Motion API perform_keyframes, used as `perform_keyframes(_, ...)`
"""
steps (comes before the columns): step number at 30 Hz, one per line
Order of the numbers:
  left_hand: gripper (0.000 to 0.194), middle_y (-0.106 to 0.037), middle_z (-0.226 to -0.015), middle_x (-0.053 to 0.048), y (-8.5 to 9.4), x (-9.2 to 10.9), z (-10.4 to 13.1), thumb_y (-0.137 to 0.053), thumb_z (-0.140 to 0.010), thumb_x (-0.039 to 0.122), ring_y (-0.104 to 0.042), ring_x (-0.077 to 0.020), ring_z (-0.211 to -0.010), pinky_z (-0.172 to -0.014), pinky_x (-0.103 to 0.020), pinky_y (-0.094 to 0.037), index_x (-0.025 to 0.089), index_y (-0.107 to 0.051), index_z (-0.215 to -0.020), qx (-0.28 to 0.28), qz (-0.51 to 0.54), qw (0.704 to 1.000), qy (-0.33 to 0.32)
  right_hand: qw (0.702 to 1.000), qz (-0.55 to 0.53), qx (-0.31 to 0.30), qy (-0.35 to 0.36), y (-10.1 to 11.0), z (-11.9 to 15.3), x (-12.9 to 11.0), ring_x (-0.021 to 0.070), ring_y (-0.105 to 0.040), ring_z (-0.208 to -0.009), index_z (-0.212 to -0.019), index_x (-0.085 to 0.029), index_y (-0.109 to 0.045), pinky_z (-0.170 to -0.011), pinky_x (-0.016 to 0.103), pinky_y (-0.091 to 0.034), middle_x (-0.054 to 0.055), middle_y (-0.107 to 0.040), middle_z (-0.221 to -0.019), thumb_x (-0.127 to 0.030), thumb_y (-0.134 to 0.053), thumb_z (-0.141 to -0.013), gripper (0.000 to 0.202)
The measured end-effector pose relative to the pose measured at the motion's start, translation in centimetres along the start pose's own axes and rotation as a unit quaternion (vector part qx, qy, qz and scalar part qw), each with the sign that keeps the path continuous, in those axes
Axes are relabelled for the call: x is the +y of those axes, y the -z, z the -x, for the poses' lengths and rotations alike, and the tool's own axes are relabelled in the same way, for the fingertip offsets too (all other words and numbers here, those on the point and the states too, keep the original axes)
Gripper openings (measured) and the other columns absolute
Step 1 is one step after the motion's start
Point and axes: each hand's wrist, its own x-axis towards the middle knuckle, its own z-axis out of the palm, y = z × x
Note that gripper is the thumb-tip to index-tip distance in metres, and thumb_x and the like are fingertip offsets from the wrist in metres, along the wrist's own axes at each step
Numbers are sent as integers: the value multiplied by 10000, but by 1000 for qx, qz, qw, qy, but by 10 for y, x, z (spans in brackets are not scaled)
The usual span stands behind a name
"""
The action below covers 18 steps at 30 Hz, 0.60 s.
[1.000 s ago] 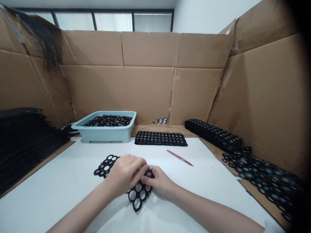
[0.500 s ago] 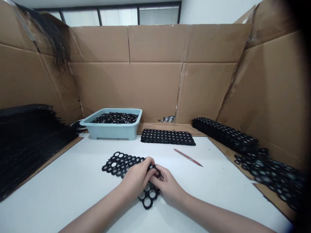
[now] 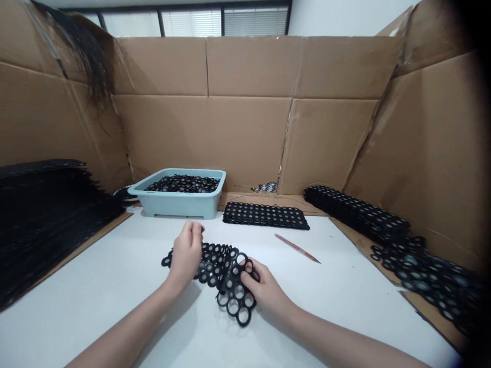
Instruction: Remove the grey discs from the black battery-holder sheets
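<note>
A black sheet of joined rings lies across the white table, its right part lifted and folded over. My right hand pinches that raised part at its right edge, thumb on top. Several larger rings hang down at the near end, left of my right hand. My left hand is raised over the left part of the sheet and hides some of it. Its fingers are closed together, with a small dark bit at the fingertips that is too small to name.
A light blue basin of black rings stands at the back left. Behind the hands lie a flat ring mat and a pointed reddish strip. Dark stacks line the left and right, beside cardboard walls.
My left hand has moved left and up, away from my right hand. The folded part of the ring sheet now shows between them, and its near end has shifted slightly right.
</note>
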Motion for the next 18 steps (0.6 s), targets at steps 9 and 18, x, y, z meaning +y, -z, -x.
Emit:
perform_keyframes(9,219,-545,-787,-44,-23,8,38,-251,-868,285,-519,-177,-699,-625,-274,-366,191,-436,-799,-269,-120,950,-104,999,-13,25,-15,0,-1,-1,88,-420,-609,-699,-151,-443,-561,199,-348,-27,-438,-638,-262,-530,-759,154)
perform_keyframes(18,192,-564,-795,-46,-12,11,34,-296,-852,316,-523,-169,-680,-604,-268,-363,192,-442,-863,-323,-65,941,-77,999,-38,7,-31,3,-1,8,64,-392,-503,-746,-157,-446,-453,183,-289,-27,-461,-608,-283,-489,-789,139)
